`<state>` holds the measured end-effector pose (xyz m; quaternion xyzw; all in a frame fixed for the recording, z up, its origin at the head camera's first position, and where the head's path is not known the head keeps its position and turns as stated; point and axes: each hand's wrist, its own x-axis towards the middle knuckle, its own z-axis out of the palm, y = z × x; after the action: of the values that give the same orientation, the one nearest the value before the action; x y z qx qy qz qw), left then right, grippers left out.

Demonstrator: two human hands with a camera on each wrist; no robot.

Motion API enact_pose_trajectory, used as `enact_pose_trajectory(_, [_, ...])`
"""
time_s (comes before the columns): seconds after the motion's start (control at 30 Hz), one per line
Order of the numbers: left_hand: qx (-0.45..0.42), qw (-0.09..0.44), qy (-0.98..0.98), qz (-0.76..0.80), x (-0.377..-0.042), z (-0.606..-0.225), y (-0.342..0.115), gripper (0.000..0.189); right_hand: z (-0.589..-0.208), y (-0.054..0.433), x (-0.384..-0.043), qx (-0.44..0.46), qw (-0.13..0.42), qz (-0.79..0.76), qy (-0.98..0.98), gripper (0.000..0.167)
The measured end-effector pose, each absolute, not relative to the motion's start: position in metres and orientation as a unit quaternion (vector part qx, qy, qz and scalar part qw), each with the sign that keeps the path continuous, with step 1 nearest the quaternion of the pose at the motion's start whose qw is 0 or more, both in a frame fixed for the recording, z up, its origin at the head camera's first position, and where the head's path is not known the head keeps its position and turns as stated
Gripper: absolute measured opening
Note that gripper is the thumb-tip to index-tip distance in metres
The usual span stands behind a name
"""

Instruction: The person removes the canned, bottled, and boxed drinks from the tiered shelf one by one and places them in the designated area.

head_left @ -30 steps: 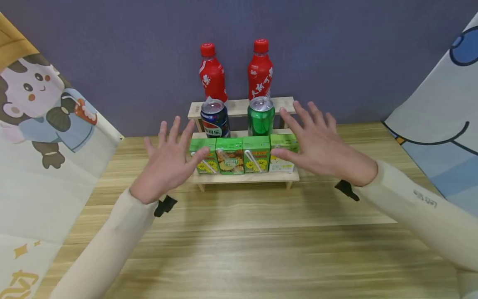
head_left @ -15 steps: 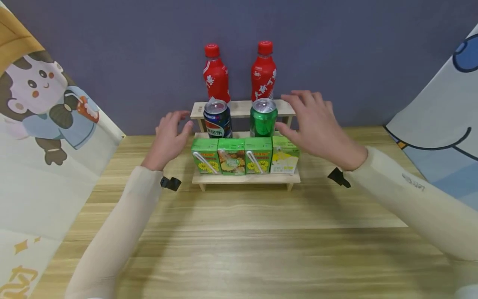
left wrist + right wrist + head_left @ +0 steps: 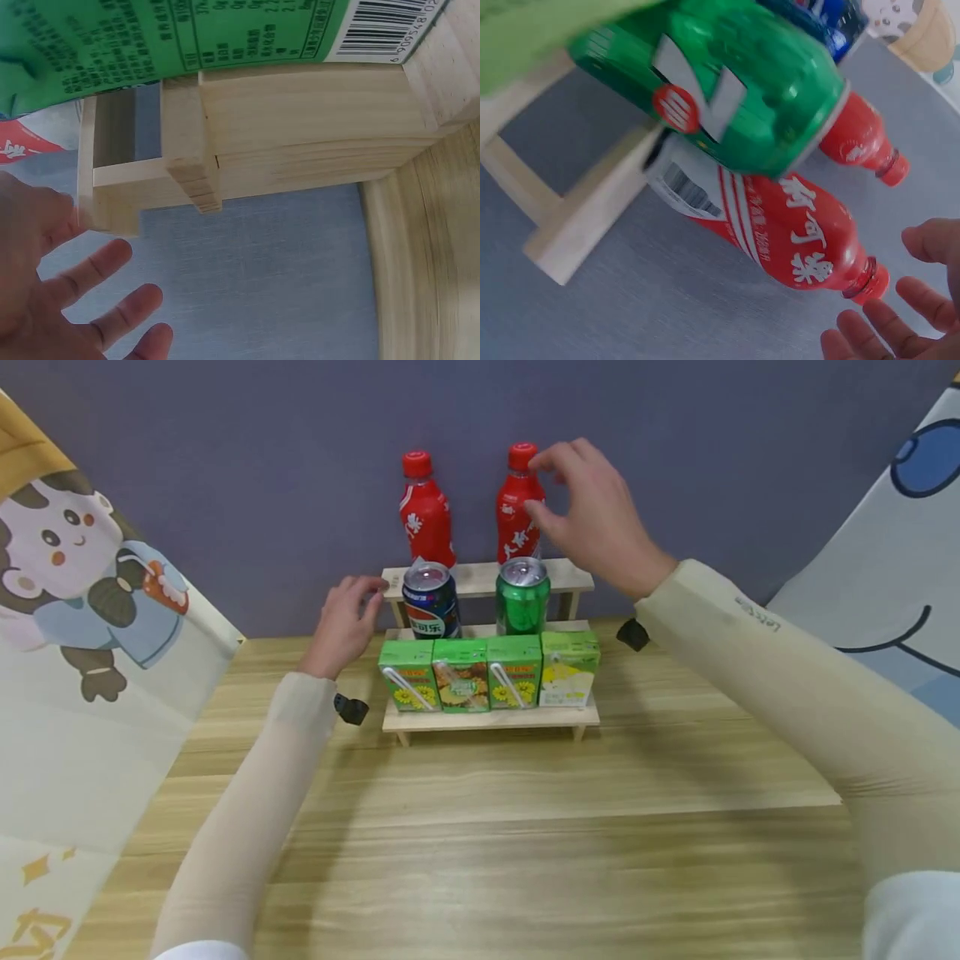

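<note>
In the head view, my right hand point(image 3: 596, 510) is beside the red bottle point(image 3: 519, 514) at the right of the top shelf. Its thumb and fingers are spread apart around the neck and cap, with a gap still showing in the right wrist view. My left hand point(image 3: 342, 622) is at the left end of the wooden tiered rack point(image 3: 487, 718). In the left wrist view, a fingertip point(image 3: 56, 214) overlaps the top shelf's corner; I cannot tell if it touches. The other fingers are extended and hold nothing.
A second red bottle point(image 3: 426, 518) stands left on the top shelf. On the middle shelf are a dark blue can point(image 3: 431, 602) and a green can point(image 3: 522, 597). Several green drink cartons point(image 3: 461, 677) line the front shelf. A grey-blue wall point(image 3: 300, 485) rises behind.
My right hand has moved up and back from beside the green can to the right bottle's neck. My left hand has gone from spread out to the rack's left end, its fingers relaxing.
</note>
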<state>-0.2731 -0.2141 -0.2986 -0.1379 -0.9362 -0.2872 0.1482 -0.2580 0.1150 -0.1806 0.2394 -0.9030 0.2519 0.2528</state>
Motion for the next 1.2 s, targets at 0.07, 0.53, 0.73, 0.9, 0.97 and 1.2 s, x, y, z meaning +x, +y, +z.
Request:
enact_pose_trajectory(0.07, [-0.136,0.147,-0.937,-0.286,-0.274,-0.299,-0.213,0.033,-0.175,0.111,-0.264,0.228,0.251,0.255,-0.905,0.042])
enact_pose_trajectory(0.53, [-0.13,0.154,-0.936,-0.289,-0.277,-0.293,-0.206,0.028,-0.164,0.107,-0.287,0.177,0.222,0.286,-0.915,0.039])
enact_pose_trajectory(0.73, [-0.124,0.153,-0.935,-0.296,-0.276,-0.292,-0.205,0.028,-0.16,0.104,-0.293,0.174,0.198,0.326,-0.908,0.037])
enact_pose_trajectory(0.9, [-0.125,0.154,-0.934,-0.298,-0.275,-0.294,-0.204,0.027,-0.163,0.105,-0.292,0.165,0.21,0.345,-0.9,0.034])
enact_pose_trajectory(0.97, [-0.125,0.153,-0.934,-0.298,-0.275,-0.294,-0.204,0.027,-0.164,0.106,-0.291,0.163,0.224,0.347,-0.896,0.033])
enact_pose_trajectory(1.2, [-0.118,0.146,-0.935,-0.301,-0.274,-0.292,-0.198,0.029,-0.168,0.121,-0.284,0.162,0.258,0.348,-0.887,0.033])
